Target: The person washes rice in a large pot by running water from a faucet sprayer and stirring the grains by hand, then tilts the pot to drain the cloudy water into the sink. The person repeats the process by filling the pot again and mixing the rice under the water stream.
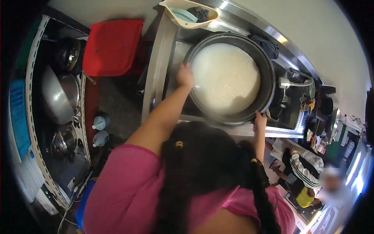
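A large dark pot [269,84] sits in the metal sink, filled with cloudy white water and what looks like rice grains [228,78] beneath the surface. My left hand [185,76] grips the pot's rim on its left side, fingers curled over the edge. On the near right side, my right hand [260,120] holds the rim too, its fingertips bent round it. Parts of both hands' fingers are hidden against the pot wall.
A cream tray [187,26] with a scouring pad stands at the sink's back corner. A faucet [286,82] is right of the pot. Left are a red plastic lid or seat [113,47] and a rack with metal basins [56,97]. Other people [307,163] are at lower right.
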The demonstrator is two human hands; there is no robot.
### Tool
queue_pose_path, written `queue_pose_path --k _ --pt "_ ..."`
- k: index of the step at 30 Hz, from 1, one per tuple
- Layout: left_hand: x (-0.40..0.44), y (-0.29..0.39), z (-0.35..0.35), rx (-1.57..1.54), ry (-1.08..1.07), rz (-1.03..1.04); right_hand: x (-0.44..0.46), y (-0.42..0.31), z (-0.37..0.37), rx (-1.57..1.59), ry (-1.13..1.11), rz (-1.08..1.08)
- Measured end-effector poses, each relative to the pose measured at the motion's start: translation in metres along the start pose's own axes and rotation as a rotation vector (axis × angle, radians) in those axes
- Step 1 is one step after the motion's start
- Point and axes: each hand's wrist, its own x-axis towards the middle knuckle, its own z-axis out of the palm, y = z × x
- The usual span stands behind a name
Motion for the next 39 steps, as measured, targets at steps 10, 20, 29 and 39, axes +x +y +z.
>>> queue_pose_path --k 10,20,29,39 --pt "0.01 0.0 -0.007 0.029 -0.144 -0.032 -0.011 0.002 -0.009 -0.098 0.072 -0.016" --pt "0.024 -0.03 0.03 0.062 -0.003 0.114 -0.039 -0.027 -0.011 -0.246 0.068 -0.077" --pt "0.016 -0.021 0.026 -0.028 -0.085 0.144 -0.061 -0.052 -0.015 -0.06 0.066 -0.128" --pt "0.025 -0.031 0.034 0.013 -0.126 0.022 -0.061 -0.051 -0.015 -0.201 0.113 -0.114"
